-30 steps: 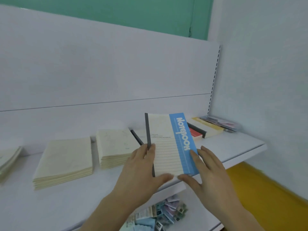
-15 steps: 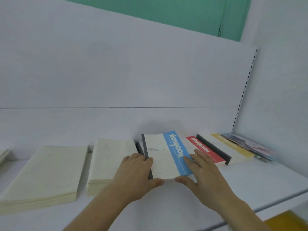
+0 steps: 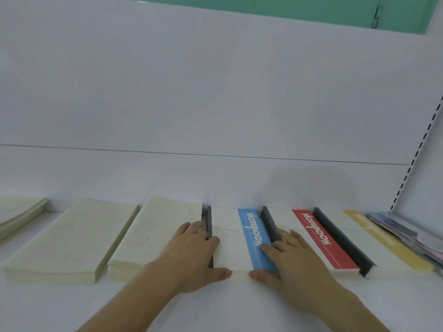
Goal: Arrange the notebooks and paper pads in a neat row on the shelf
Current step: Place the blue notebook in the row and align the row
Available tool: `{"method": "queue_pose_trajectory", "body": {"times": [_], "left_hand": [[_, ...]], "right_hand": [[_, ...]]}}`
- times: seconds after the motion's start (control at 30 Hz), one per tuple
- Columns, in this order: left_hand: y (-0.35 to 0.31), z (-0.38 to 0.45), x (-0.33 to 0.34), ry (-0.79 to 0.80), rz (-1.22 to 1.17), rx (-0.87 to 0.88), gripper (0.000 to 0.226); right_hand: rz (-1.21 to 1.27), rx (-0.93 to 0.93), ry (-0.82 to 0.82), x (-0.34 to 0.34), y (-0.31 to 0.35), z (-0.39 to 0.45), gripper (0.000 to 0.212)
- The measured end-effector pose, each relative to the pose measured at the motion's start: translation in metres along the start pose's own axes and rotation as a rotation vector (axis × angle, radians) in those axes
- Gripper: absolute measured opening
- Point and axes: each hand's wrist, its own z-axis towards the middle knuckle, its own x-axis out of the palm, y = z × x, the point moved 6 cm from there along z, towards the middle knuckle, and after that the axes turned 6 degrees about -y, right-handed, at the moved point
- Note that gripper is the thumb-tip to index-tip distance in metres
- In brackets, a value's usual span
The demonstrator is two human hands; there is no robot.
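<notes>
On the white shelf [image 3: 239,307], left hand [image 3: 191,257] and right hand [image 3: 294,262], fingers spread flat, pressed against the blue-striped notebook [image 3: 236,240].

A white back panel [image 3: 215,92] with a slotted upright [image 3: 412,161] rises before a green wall [image 3: 287,8].

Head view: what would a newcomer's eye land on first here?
Both hands, the left hand and the right hand, lie flat on the blue-striped notebook at the middle of the white shelf. Right of it lie the red-striped notebook and a yellow-striped one; to the left are plain cream paper pads.
</notes>
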Motion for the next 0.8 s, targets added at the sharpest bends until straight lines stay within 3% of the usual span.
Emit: {"method": "queue_pose_trajectory", "body": {"times": [0.37,0.53,0.7,0.8], "left_hand": [[-0.001,0.007,0.0,0.101,-0.013,-0.038,0.07],[-0.003,0.003,-0.002,0.038,0.033,-0.048,0.076],[-0.009,-0.003,-0.007,-0.042,-0.018,-0.054,0.078],[-0.009,-0.012,-0.017,-0.182,-0.056,-0.118,0.077]], "right_hand": [[0.035,-0.1,0.013,0.003,-0.011,0.007,0.105],[0.053,-0.094,-0.011,0.002,-0.013,0.005,0.099],[0.114,-0.095,-0.106,-0.004,-0.01,0.001,0.108],[0.139,-0.099,-0.154,-0.013,0.0,-0.001,0.102]]}}
